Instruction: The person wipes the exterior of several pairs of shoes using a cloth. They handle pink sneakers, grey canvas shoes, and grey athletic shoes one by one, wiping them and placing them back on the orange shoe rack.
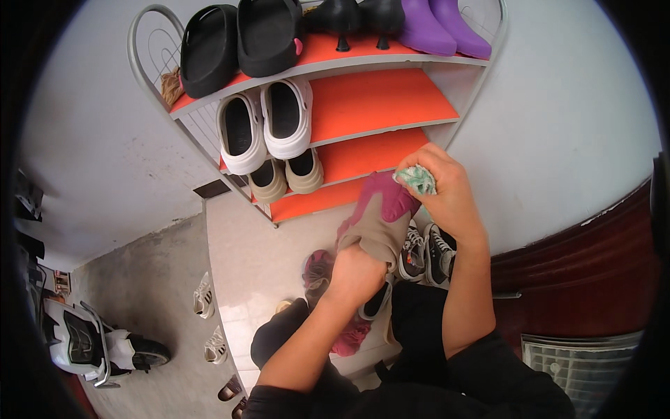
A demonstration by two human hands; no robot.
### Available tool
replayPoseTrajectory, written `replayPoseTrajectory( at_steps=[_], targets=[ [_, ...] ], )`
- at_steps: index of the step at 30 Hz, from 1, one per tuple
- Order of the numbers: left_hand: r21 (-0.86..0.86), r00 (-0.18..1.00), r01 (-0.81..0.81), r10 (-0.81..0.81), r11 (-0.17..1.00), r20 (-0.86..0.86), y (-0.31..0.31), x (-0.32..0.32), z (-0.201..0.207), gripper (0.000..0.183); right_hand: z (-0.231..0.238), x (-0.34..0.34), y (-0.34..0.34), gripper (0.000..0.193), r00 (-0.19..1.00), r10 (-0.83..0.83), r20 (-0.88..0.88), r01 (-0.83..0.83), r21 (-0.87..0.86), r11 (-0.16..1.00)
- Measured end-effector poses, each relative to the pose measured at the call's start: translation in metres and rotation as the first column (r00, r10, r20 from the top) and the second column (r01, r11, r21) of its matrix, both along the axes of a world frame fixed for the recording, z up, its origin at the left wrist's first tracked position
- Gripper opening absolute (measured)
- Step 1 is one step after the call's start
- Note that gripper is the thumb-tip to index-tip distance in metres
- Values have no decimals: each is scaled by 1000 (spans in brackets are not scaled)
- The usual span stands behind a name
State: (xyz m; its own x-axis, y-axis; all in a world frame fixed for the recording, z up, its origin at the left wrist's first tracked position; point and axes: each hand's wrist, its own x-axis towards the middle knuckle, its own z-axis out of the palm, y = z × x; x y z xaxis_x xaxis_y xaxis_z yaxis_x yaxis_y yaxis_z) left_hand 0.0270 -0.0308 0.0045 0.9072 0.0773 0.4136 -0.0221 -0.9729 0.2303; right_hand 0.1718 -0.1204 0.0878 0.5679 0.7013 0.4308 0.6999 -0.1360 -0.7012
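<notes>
A magenta and beige boot (377, 222) is held up in front of me, its toe end pointing up and away. My left hand (356, 274) is closed on its beige upper at the opening, and some of those fingers are hidden inside it. My right hand (445, 190) is closed around a crumpled pale green and white cloth (419, 179), right beside the magenta part of the boot. On the floor below lies a similar magenta and brown boot (318, 271), partly covered by my left arm.
A shoe rack (391, 98) with orange shelves stands ahead, holding black clogs (269, 38), white clogs (287, 119), beige shoes (304, 171) and purple boots (436, 28). Black-and-white sneakers (438, 251) sit on the floor near my right arm. A white scooter (87, 342) stands at the left.
</notes>
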Motion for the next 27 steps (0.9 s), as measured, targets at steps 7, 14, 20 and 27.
replayPoseTrajectory(
  at_steps=[7,14,20,27],
  targets=[
    [-62,990,39,-30,997,140,6,-4,7,52,6,-2,-7,19,980,153,-129,-156,-8,988],
    [-904,997,47,30,426,66,19,-25,-13,50,-19,-10,10,25,991,131,-39,-136,-187,973],
    [-431,960,264,278,-863,31,18,-20,4,55,-18,-19,23,22,982,168,-89,-179,-145,973],
    [-515,931,317,364,-796,11,33,-13,5,45,-15,-31,38,18,970,127,-206,-88,192,978]
  ],
)
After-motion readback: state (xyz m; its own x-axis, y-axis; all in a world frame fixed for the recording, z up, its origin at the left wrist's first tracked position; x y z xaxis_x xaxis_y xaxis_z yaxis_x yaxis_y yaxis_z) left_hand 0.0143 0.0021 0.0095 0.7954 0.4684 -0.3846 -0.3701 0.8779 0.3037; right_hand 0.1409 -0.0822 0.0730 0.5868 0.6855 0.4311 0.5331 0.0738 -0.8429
